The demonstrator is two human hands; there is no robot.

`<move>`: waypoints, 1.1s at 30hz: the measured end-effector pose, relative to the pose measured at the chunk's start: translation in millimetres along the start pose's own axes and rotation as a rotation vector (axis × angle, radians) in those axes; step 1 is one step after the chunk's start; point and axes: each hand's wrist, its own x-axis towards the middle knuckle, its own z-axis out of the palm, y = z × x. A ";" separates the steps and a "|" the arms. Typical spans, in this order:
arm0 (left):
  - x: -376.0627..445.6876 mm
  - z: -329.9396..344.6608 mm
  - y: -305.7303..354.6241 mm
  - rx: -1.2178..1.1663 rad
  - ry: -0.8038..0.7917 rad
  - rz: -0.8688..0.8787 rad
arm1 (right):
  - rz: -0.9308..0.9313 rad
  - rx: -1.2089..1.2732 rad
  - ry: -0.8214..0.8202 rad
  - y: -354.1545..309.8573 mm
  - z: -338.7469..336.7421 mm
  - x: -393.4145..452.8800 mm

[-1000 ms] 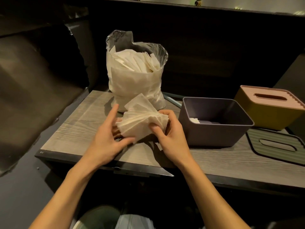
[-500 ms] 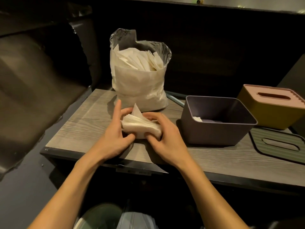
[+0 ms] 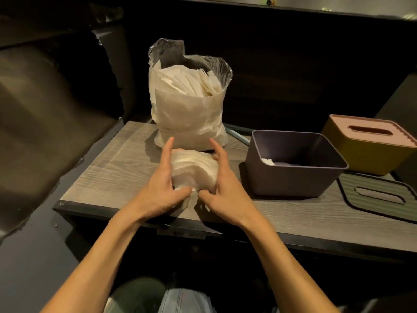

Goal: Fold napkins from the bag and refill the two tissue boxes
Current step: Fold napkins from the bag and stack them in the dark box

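Note:
A stack of white napkins (image 3: 194, 170) rests on the wooden table (image 3: 117, 168), squeezed between both hands. My left hand (image 3: 161, 188) presses its left side, index finger stretched up; my right hand (image 3: 225, 190) presses its right side, and both thumbs meet at the near edge. Behind it stands a clear plastic bag (image 3: 189, 105) full of white napkins. To the right is an open purple tissue box (image 3: 293, 163) with a scrap of paper inside. Further right is a yellow tissue box (image 3: 370, 143) closed by a pink slotted lid.
A green slotted lid (image 3: 379, 195) lies flat on the table at the right, in front of the yellow box. A dark padded bench seat (image 3: 45, 123) runs along the left. A dark wall stands behind the table. My knees show below the table's near edge.
The napkin stack went from loose and fanned above the table to compact, pressed flat on the table between both hands. The camera moved slightly closer.

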 end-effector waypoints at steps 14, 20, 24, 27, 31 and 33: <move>-7.0 -2.3 1.2 0.119 0.119 0.038 | -0.035 -0.040 0.007 -2.6 -0.4 -6.0; -4.6 -3.6 -4.2 0.022 0.088 0.151 | -0.020 -0.041 0.026 2.2 2.8 -0.4; 5.1 5.8 11.2 -0.430 0.368 -0.103 | -0.024 0.053 0.155 4.2 -2.2 0.3; 14.6 30.9 17.6 -0.316 0.530 -0.214 | 0.012 0.097 0.125 3.7 -2.7 2.0; 18.5 44.3 24.4 -0.378 0.648 -0.185 | 0.049 0.098 0.136 3.6 1.3 3.3; 14.7 41.2 23.7 -0.557 0.450 -0.161 | 0.051 0.050 0.122 3.2 3.2 3.2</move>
